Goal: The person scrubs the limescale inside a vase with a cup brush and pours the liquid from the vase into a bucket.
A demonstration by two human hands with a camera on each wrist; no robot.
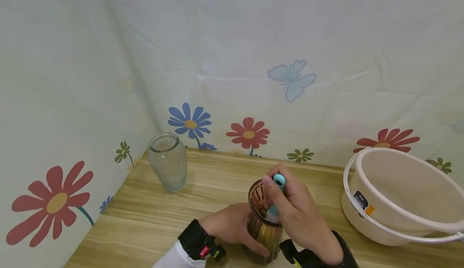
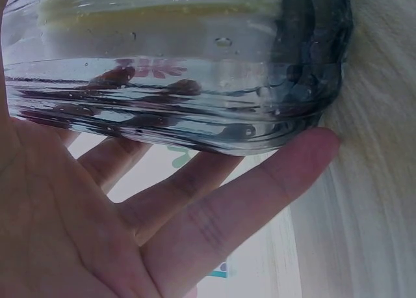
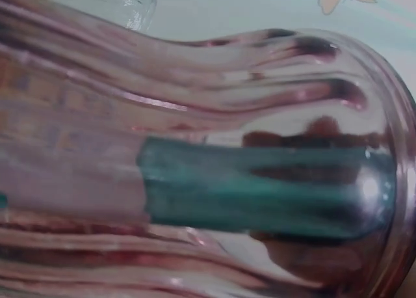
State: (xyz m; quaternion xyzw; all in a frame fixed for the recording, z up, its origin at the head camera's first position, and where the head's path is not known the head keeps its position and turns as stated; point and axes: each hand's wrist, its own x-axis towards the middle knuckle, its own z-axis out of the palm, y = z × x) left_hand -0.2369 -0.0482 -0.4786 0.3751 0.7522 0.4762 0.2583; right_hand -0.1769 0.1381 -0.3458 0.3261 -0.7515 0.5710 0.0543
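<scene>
A brown, ribbed glass vase stands on the table, its mouth leaning slightly left. My left hand holds it low from the left side; in the left wrist view its fingers lie along the wet-looking glass near the base. My right hand grips the teal handle of a bottle brush that is down inside the vase. Through the glass, the right wrist view shows the teal handle and a pale shaft. A yellowish mass, apparently the brush's head, shows blurred inside the lower vase.
A clear ribbed glass vase stands at the back left of the wood-grain table. On the right sits a cream bucket with its handle lowered. A flower-printed sheet rises behind the table and along its left.
</scene>
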